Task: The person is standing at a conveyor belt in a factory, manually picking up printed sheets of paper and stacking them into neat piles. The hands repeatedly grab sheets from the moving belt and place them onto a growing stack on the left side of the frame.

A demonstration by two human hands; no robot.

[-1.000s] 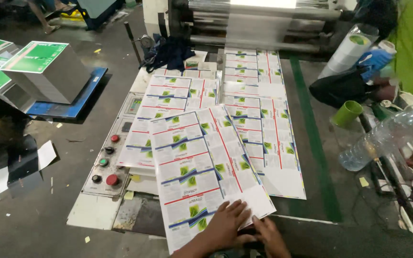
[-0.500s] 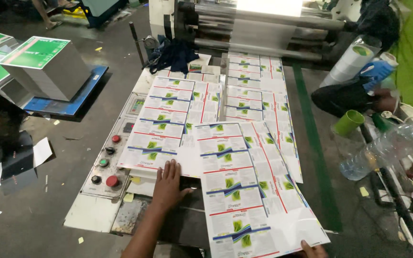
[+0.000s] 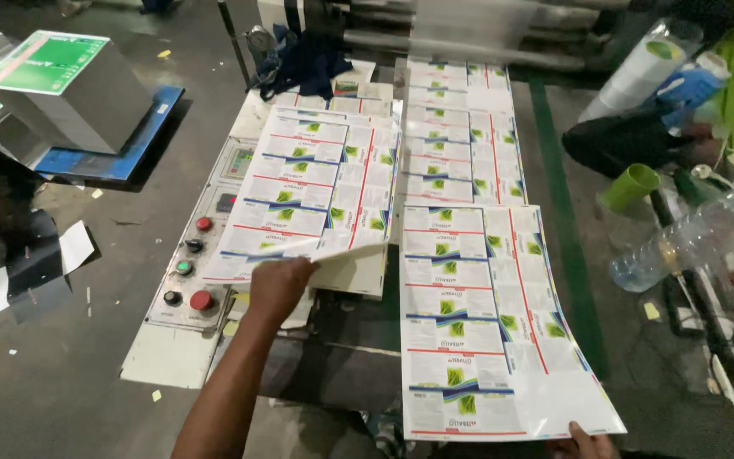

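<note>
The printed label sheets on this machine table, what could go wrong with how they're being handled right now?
The left hand lifts the near edge of the left printed sheet, which already curls up; it may crease or tear. The right sheet overhangs the table's near edge, with only the right hand at its corner, so it could sag or slide off. The left forearm passes close to the control buttons and might bump one.

A control panel (image 3: 190,268) with red, green and black buttons sits at the machine's left edge. On the floor — green-topped cartons (image 3: 61,93) on a blue pallet (image 3: 116,153). Right side: a clear plastic bottle (image 3: 690,242), a green cup (image 3: 630,187).
</note>
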